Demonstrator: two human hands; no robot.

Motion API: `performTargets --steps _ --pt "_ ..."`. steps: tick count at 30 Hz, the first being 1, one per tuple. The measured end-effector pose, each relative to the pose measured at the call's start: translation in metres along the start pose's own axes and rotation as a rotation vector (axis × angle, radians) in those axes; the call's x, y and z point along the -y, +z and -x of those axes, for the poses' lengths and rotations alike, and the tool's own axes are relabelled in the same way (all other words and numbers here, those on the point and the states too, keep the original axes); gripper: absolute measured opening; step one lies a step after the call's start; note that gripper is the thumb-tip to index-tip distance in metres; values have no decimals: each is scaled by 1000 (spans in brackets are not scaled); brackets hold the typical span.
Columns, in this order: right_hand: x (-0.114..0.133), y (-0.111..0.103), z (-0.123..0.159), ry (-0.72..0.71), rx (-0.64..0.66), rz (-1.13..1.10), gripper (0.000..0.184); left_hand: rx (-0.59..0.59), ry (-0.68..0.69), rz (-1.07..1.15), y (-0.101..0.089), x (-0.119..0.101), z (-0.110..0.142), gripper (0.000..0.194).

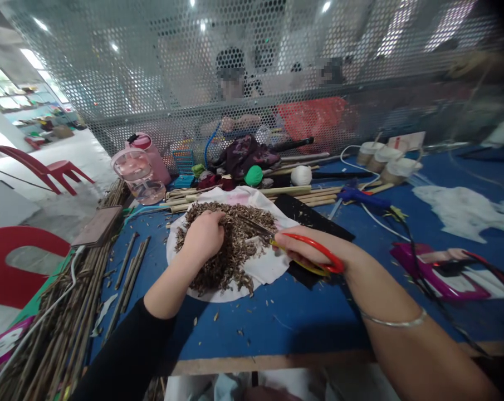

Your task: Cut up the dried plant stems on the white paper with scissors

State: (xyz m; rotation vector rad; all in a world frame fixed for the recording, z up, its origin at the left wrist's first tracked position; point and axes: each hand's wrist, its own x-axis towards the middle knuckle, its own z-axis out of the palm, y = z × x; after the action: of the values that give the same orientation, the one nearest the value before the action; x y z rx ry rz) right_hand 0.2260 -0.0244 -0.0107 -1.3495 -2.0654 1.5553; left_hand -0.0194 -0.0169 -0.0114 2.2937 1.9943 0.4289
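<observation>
Dried brown plant bits [230, 262] lie heaped on a white cloth [268, 262] on the blue table. My left hand [205, 233] rests on the left part of the heap, its fingers curled and closed. What they pinch, if anything, is hidden. In my right hand [299, 243] is a pair of scissors [336, 263] with red and yellow handles. The blades point left over the heap, toward my left fingers. Under the right hand and behind it, a black sheet [312, 214] sticks out beside the cloth.
Behind the cloth lie wooden sticks [310, 195], a green yarn ball [253, 176] and a white one [301, 175]. A clear jug [145, 186] stands back left. Bundled stalks [82, 289] line the left edge. At right are a blue glue gun [362, 197] and a purple object [439, 273].
</observation>
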Motion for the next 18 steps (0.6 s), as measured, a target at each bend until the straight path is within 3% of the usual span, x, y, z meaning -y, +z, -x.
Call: performTargets --steps 4,9,13,16,18 --pt "1 -5 3 91 -30 -196 56 31 144 -154 7 -2 -33 28" --pt "0 -9 -5 125 -130 -380 63 154 289 -247 24 3 -67 42" --pt "-3 -11 -8 107 -158 -428 60 223 260 -62 20 6 -79 21" --pt "-4 -10 -9 71 -173 -452 56 247 193 193 9 1 -72 16" --pt "-3 -8 -10 48 -191 -462 56 325 85 404 4 -5 -63 18"
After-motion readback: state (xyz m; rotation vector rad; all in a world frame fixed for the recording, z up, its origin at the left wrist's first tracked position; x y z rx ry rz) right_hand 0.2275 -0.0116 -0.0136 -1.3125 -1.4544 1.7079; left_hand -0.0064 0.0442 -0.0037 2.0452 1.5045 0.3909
